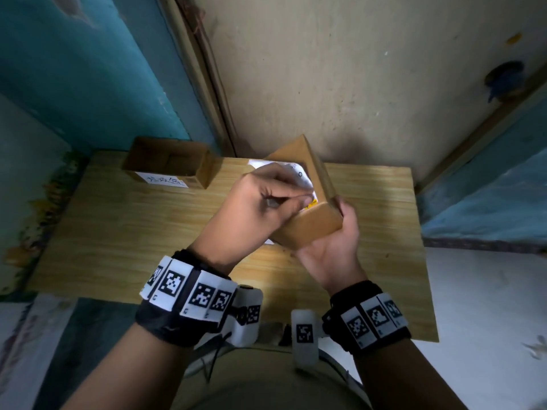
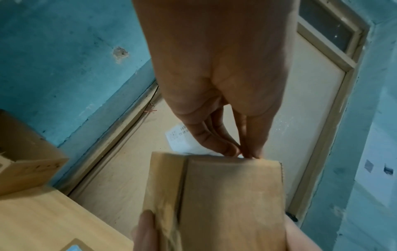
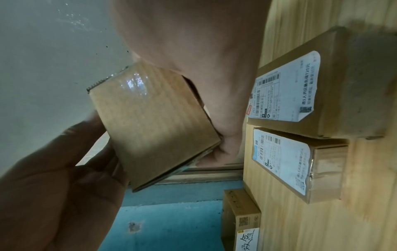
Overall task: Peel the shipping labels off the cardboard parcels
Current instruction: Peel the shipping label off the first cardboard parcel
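Pinching the white label (image 1: 299, 176), the left hand (image 1: 260, 202) curls. The right hand (image 1: 331, 247) grips the parcel (image 1: 310, 226) above the bench (image 1: 118, 232).

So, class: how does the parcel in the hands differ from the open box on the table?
The held parcel is closed and tilted, lifted off the table; the open box rests on it, top open. The parcel's printed label is being pinched by the left hand; the box's label is handwritten, untouched. Both are brown cardboard.
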`<state>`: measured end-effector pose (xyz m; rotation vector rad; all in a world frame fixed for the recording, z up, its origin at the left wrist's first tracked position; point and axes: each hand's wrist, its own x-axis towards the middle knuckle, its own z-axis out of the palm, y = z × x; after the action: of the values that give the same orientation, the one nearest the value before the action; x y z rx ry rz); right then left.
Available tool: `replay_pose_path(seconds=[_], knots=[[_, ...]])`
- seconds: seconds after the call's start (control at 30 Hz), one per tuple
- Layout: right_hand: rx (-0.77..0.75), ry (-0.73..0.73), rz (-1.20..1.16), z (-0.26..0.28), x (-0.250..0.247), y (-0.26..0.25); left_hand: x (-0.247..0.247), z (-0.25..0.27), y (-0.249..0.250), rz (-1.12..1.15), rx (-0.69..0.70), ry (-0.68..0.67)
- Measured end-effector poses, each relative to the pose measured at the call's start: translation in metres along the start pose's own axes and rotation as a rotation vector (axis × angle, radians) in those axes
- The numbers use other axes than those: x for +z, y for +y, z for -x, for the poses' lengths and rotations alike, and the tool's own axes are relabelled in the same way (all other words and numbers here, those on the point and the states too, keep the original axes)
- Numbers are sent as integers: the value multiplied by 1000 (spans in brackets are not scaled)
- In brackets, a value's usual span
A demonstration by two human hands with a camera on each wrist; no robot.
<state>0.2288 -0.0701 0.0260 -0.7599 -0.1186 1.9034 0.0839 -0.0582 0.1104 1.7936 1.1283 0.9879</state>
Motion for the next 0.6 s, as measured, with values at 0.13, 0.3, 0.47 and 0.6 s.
replay_pose_path(seconds=[0.13, 0.3, 0.47, 0.6], knots=[[-10, -15, 57, -1, -8, 0, 12, 2, 1, 5, -25, 60], [-44, 61, -2, 0, -8, -9, 20, -12, 5, 59, -47, 55], [-89, 89, -14, 2, -8, -19, 29, -22, 5, 76, -42, 27], [-95, 92, -34, 1, -7, -19, 29, -25, 5, 93, -55, 2]])
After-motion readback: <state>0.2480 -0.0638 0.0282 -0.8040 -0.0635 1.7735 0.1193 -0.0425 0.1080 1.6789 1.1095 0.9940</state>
